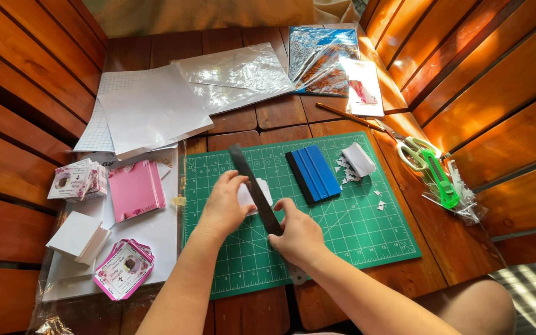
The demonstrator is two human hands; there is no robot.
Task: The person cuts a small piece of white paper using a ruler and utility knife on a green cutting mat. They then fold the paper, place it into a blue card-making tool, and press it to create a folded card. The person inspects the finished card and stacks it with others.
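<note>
From the head view I see my left hand [223, 208] curled loosely, fingertips pressing a small white card [257, 193] and the dark ruler [255, 189] lying slantwise on the green cutting mat [355, 229], while my right hand [298, 236] is half closed, pinching the ruler's near end. Left of the mat lie a pink booklet [135, 189], stacks of pink-edged printed cards [124, 268] and blank white cards [79, 237]; a blue squeegee [314, 174] rests on the mat, a green cutter [437, 177] to its right. Both forearms reach up from the lower edge, converging at the ruler.

Slatted wooden table [268, 118]. Directly on it: green cutting mat [367, 232], white paper sheets [150, 108], clear plastic film [237, 74], scissors [414, 149], green utility knife [440, 180], pencil [348, 116].
</note>
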